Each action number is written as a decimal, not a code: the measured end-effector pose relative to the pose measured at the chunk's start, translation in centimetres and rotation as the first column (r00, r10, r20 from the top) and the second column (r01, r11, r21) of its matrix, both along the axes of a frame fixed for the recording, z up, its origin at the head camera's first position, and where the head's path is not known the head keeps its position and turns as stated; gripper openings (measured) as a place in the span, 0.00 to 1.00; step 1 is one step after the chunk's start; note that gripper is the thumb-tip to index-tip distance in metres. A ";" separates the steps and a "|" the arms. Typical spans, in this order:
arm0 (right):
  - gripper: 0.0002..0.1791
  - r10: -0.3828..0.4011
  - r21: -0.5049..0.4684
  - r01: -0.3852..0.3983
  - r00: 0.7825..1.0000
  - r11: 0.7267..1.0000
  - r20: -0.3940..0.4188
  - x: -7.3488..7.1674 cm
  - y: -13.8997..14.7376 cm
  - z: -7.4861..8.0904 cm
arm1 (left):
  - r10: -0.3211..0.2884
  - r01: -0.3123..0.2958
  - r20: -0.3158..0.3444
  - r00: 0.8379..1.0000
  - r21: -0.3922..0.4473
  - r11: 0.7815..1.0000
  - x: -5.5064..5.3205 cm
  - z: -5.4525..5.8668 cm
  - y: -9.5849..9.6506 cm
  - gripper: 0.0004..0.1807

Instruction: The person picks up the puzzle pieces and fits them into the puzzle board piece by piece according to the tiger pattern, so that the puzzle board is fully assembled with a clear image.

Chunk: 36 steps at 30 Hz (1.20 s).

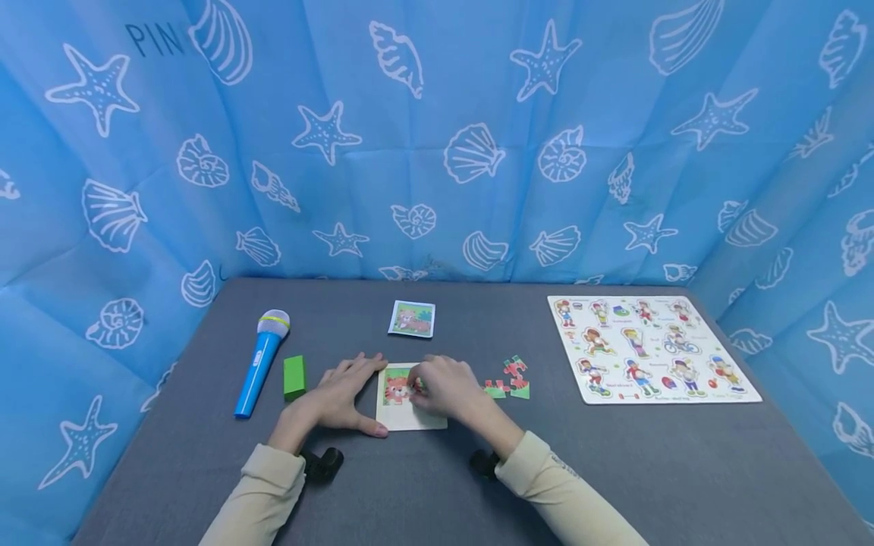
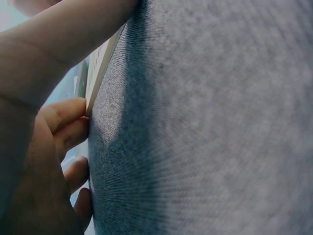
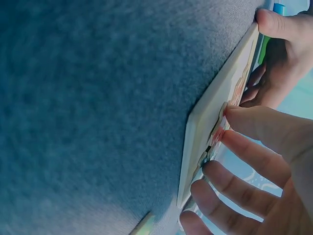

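A puzzle piece was pinched between the thumb and index finger of the right hand, against the puzzle board beneath that hand. Tiger-face pieces lay in the board, just left of its fingertips. The left hand had its fingers spread apart, touching the board's left edge. Three loose pieces lay near the right hand, on its right; farther right was a sports-figure board. A picture card lay beyond both hands. Left of the left hand, a green block and then a blue microphone lay on the grey worktop.
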State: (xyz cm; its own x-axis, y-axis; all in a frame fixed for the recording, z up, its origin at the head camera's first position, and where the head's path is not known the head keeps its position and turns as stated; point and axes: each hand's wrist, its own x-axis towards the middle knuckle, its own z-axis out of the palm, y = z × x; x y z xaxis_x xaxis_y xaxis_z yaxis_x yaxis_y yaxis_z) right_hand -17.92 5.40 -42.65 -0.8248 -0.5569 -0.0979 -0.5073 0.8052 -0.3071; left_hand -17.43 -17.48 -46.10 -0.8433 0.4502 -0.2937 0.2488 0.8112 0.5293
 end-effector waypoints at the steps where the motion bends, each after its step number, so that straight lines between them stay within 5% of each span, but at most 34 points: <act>1: 0.09 0.001 0.002 -0.001 1.000 1.000 0.003 0.0 0.0 0.0 | 0.000 0.000 0.000 1.000 -0.001 1.000 0.0 0.0 0.0 0.62; 30: 0.03 0.031 -0.026 -0.031 1.000 0.999 -0.002 0.3 -0.5 -0.1 | 0.000 0.000 -0.004 1.000 0.004 1.000 -0.1 0.1 0.0 0.62; 36: 0.03 0.056 -0.028 -0.056 0.998 0.998 -0.014 0.3 -0.4 -0.3 | 0.009 -0.009 -0.004 1.000 0.013 1.000 -0.3 -0.8 -0.1 0.64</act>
State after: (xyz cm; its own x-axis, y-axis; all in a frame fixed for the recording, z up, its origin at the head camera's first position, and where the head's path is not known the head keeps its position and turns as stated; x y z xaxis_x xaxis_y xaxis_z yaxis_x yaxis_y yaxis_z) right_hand -17.61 5.03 -42.95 -0.7934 -0.6046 -0.0708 -0.5553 0.7664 -0.3229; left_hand -17.78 -17.60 -46.86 -0.8485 0.4460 -0.2846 0.2433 0.8066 0.5388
